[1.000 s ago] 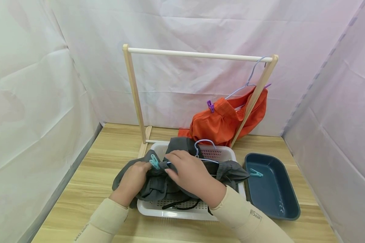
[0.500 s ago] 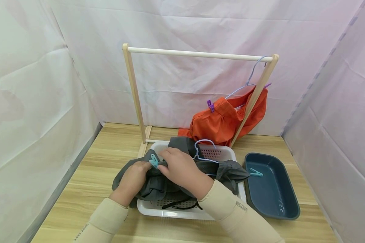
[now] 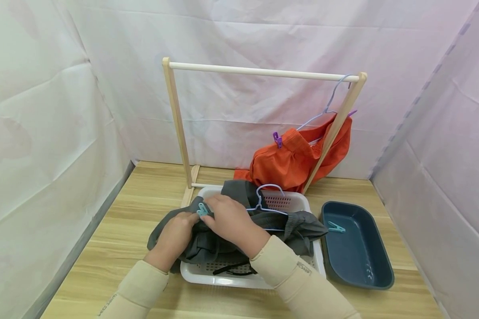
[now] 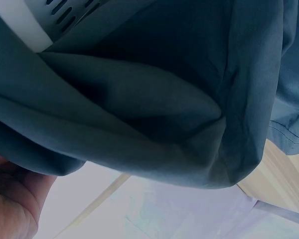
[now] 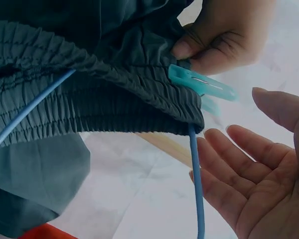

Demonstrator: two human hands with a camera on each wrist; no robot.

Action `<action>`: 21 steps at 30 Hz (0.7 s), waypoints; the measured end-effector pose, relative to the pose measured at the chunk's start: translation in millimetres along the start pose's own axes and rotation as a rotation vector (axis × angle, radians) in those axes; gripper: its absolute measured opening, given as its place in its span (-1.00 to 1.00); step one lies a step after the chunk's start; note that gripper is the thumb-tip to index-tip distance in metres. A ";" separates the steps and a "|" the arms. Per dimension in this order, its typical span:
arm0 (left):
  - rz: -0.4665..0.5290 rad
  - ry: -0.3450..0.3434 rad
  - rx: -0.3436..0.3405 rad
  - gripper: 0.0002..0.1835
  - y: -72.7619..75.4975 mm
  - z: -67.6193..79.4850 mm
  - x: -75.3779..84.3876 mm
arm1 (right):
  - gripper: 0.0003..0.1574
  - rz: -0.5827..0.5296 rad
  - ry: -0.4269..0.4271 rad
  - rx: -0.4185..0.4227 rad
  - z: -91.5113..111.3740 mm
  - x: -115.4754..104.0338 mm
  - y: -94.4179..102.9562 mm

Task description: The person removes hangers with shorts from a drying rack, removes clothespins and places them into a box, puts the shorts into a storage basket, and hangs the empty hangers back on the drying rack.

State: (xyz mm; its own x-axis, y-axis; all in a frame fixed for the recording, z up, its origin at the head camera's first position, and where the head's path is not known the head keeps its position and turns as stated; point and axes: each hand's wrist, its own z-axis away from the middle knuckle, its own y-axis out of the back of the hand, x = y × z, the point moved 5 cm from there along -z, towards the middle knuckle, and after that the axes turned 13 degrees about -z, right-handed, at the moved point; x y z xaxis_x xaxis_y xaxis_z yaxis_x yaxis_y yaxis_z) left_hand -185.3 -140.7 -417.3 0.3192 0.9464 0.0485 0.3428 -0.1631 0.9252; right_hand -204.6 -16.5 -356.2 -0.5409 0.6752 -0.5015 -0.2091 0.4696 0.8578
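Note:
Dark grey pants [image 3: 207,246] with an elastic waistband lie bunched over the white basket. My left hand [image 3: 175,232] pinches their fabric at the waistband's left end, as its thumb [image 5: 183,49] shows in the right wrist view. Right beside that grip, a teal clothespin [image 5: 202,82] is clipped to the waistband. A light blue hanger [image 5: 196,174] passes inside the waistband, its hook standing up over the basket. My right hand [image 3: 231,221] is beside the clothespin and hanger; in the right wrist view its fingers [image 5: 222,186] are spread, holding nothing.
The white basket [image 3: 223,282] sits at the front of a wooden rack [image 3: 177,119]. Orange pants [image 3: 283,161] with purple clothespins hang from the rack's right end. To the right, a dark blue tray [image 3: 353,254] holds another teal clothespin [image 3: 336,227].
My right hand has moved left along the waistband to the clothespin, uncovering more of the hanger. The left hand stays where it was, with its grip on the pants.

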 end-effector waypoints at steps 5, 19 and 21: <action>0.000 -0.003 0.007 -0.82 0.3 0.6 0.1 | -0.51 -0.017 -0.030 -0.016 -4.5 -0.7 -4.2; -0.008 -0.012 0.011 -0.81 -0.1 1.0 -0.1 | -0.50 -0.031 -0.052 -0.036 -12.3 -0.1 -11.1; -0.007 -0.016 0.014 -0.81 0.0 0.9 0.1 | -0.51 -0.035 -0.055 -0.041 -13.1 0.6 -12.0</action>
State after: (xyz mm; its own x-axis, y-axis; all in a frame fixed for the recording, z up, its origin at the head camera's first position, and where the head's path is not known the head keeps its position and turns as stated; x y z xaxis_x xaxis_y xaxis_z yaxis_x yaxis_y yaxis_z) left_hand -184.5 -140.9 -417.6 0.3305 0.9431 0.0362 0.3569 -0.1604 0.9203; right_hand -213.0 -29.2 -365.3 -0.4875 0.6895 -0.5357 -0.2610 0.4704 0.8430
